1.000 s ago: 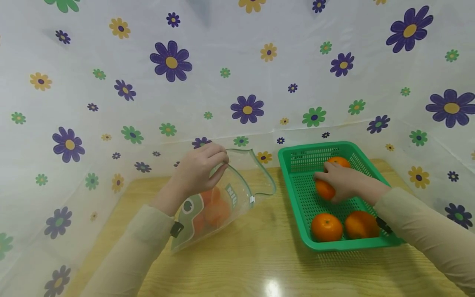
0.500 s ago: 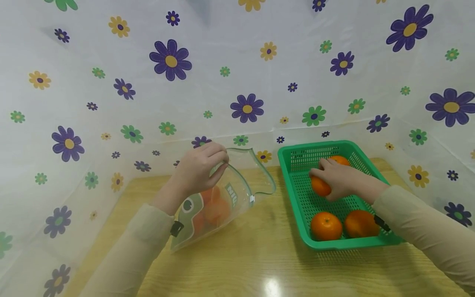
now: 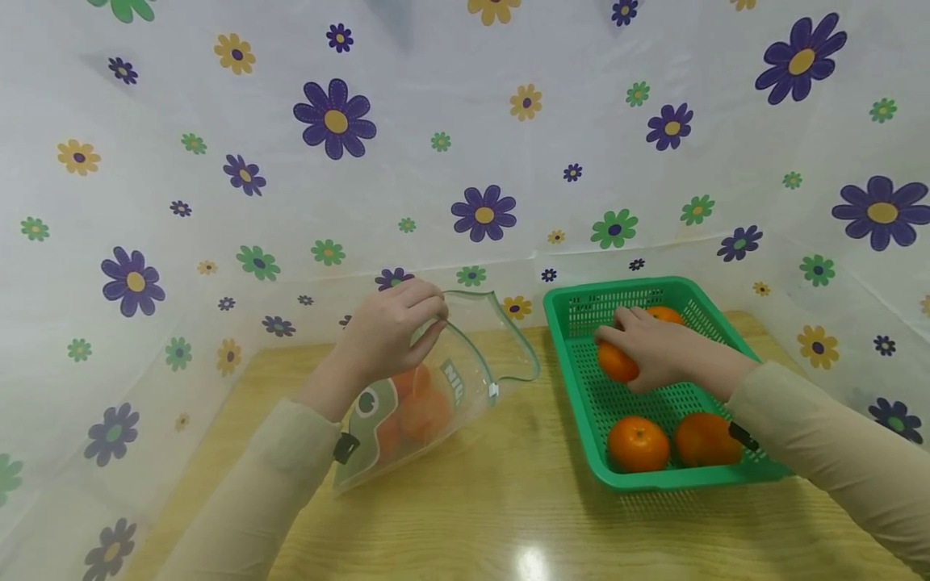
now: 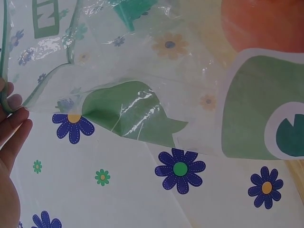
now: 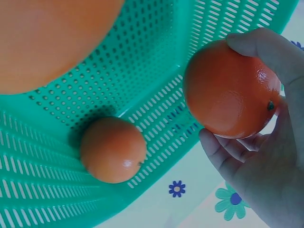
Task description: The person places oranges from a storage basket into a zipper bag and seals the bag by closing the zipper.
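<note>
My left hand (image 3: 395, 327) pinches the top edge of a clear zip bag (image 3: 472, 391), holding its mouth apart toward the right. Inside the bag, oranges (image 3: 425, 411) show through the plastic behind a green printed eye pattern. In the left wrist view the fingertips grip the bag's green-edged rim (image 4: 45, 88). My right hand (image 3: 657, 347) holds an orange (image 3: 617, 362) over the green basket (image 3: 574, 387). The right wrist view shows thumb and fingers curled round this orange (image 5: 230, 90), above the basket floor. Another orange (image 3: 664, 314) lies behind the hand.
Two oranges sit at the basket's near end, one on the left (image 3: 638, 444) and one on the right (image 3: 706, 440). Basket and bag stand on a wooden table (image 3: 465, 516). A flower-printed white sheet (image 3: 407, 186) hangs behind and at both sides.
My right hand has moved left and slightly up with the orange, lifting it off the basket floor. The left hand and the bag have stayed in place.
</note>
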`<move>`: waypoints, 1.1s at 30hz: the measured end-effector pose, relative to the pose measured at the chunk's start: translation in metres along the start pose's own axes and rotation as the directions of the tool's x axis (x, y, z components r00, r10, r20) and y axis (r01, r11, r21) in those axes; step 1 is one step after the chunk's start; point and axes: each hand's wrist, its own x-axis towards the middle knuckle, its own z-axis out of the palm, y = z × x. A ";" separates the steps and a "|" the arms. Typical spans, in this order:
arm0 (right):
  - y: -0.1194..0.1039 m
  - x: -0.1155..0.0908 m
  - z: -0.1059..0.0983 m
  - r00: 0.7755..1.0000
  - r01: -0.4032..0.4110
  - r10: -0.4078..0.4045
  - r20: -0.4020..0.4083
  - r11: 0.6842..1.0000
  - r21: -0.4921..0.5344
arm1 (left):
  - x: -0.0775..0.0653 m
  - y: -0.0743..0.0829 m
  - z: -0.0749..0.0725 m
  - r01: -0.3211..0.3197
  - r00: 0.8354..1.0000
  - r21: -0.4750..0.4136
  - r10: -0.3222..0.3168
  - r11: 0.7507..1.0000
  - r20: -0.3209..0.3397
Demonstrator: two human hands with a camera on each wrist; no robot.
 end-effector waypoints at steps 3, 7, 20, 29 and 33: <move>-0.003 0.001 -0.003 1.000 0.000 0.000 -0.004 1.000 -0.006 | 0.000 0.000 0.000 0.000 1.000 -0.001 0.000 1.000 -0.001; -0.006 0.002 -0.009 1.000 -0.003 0.003 -0.008 1.000 -0.002 | -0.001 0.001 -0.001 0.001 1.000 -0.005 -0.001 1.000 -0.003; -0.024 0.008 -0.022 0.998 0.044 -0.044 -0.036 0.999 0.004 | -0.001 0.000 0.000 -0.005 1.000 -0.016 0.005 1.000 -0.011; -0.033 0.012 -0.024 0.996 0.078 -0.079 -0.047 0.997 -0.023 | 0.000 0.001 -0.001 -0.005 1.000 -0.011 0.005 1.000 -0.012; -0.036 0.012 -0.025 0.995 0.089 -0.090 -0.043 0.996 -0.026 | 0.000 0.001 -0.001 -0.003 1.000 -0.007 0.003 1.000 -0.014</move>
